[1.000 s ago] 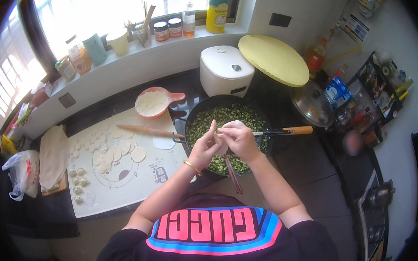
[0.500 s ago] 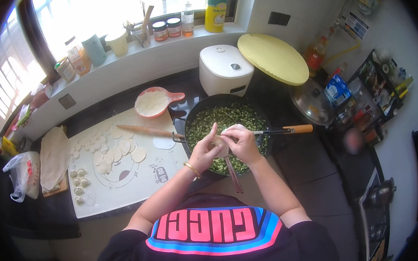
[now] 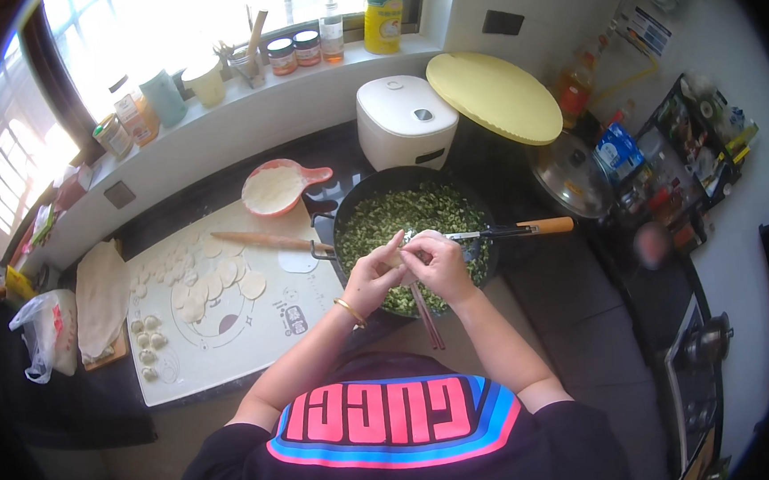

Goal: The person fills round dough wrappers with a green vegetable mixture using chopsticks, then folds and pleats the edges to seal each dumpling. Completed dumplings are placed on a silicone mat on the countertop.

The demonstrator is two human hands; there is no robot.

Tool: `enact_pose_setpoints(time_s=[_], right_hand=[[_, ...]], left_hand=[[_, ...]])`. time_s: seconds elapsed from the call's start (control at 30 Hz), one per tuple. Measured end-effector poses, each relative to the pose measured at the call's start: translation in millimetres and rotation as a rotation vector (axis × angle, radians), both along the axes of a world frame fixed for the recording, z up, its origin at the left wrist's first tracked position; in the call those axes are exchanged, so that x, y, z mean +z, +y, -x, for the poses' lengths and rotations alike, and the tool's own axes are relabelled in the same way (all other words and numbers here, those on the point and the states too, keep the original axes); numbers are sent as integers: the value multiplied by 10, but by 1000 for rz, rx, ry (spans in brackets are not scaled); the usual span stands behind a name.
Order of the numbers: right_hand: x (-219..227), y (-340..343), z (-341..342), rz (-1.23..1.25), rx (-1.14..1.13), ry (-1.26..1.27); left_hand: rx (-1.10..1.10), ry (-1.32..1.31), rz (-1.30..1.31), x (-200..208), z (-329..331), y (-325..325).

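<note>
Over the near part of a dark wok (image 3: 338,209) of chopped green filling (image 3: 391,211), my hands meet at the fingertips. A dumpling (image 3: 396,260), mostly hidden by the fingers, is between them. My left hand (image 3: 373,277) cups it from the left, thumb and fingers closed around it. The thumb and fingers of my right hand (image 3: 438,266) pinch its edge. Below the hands a pair of chopsticks (image 3: 427,319) lies across the wok's near rim. Left of the wok, a white mat (image 3: 249,347) carries flat round wrappers (image 3: 228,270) and several finished dumplings (image 3: 147,339).
A rolling pin (image 3: 264,239) lies by a red flour bowl (image 3: 302,176). A white rice cooker (image 3: 407,122) and yellow round lid (image 3: 495,98) stand behind the wok. A wooden-handled utensil (image 3: 535,228) sticks out to the right. Dough sheet (image 3: 101,295) lies far left.
My fingers have drawn closer together around the wrapper, which shows less now. The scene has shifted slightly in the picture as the head moved.
</note>
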State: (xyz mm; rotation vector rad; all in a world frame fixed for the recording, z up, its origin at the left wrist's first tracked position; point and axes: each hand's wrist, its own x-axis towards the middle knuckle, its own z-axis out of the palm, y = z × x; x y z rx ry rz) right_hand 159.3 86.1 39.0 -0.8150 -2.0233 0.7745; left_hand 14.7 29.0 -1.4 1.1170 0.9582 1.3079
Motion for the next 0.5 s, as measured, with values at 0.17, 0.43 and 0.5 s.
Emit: enact_pose_setpoints(time_s=[0.17, 0.43, 0.5], right_hand=[[-72, 19, 26, -224, -16, -21], [-40, -41, -31, 57, -48, 84], [-11, -36, -25, -4, -52, 15]], left_hand=[[-55, 8, -73, -21, -39, 5], [-9, -87, 5, -7, -12, 10], [-29, -53, -24, -84, -8, 38]])
